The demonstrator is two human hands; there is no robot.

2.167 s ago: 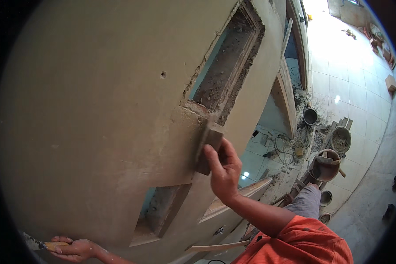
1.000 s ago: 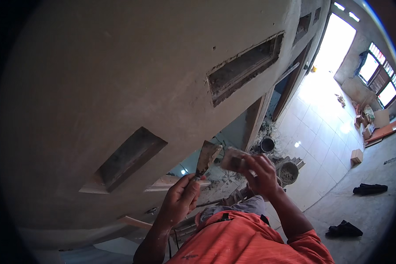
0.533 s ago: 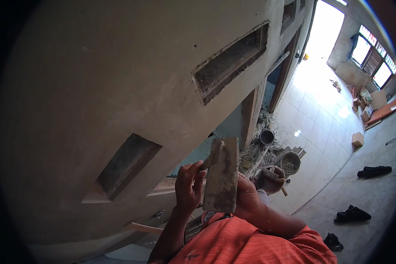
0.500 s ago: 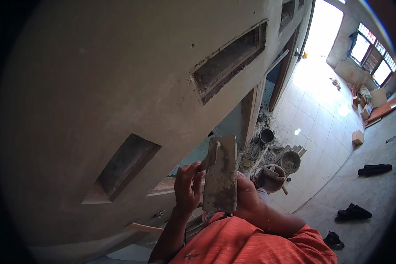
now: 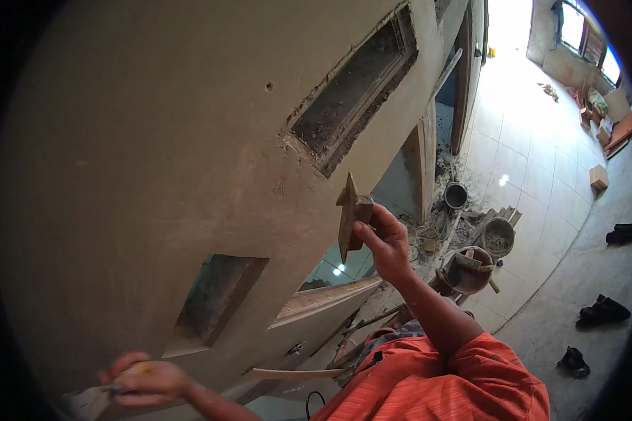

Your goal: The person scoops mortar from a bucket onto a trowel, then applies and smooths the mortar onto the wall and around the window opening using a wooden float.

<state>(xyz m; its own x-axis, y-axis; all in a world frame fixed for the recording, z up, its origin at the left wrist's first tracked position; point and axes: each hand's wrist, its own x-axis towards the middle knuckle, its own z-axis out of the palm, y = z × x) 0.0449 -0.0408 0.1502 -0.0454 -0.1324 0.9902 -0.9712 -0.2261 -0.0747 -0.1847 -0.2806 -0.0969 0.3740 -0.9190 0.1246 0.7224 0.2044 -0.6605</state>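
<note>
My right hand [image 5: 388, 242] grips a plastering float [image 5: 347, 221] by its block-like handle, the board turned edge-on in front of the plastered wall [image 5: 154, 154]. Whether the board touches the plaster, I cannot tell. Far out at the lower left, my left hand [image 5: 146, 379] is closed around the handle of a trowel [image 5: 90, 403]. Its blade is smeared by motion and partly lost in the dark rim, near the lower wall. A rough-edged rectangular opening [image 5: 358, 88] lies above the float, and a smaller opening [image 5: 225, 291] sits between my hands.
To the right stand a dark bucket [image 5: 456, 195], a bucket of grey mortar [image 5: 498, 237] and a bucket with tools across it [image 5: 468, 271]. Rubble and wood scraps lie around them. Dark bundles [image 5: 602, 311] and a cardboard box [image 5: 598, 177] rest farther right.
My hands have parted: the left swung down and left with the trowel, away from the float. The right raised the float toward the wall and turned it edge-on. The view has shifted slightly.
</note>
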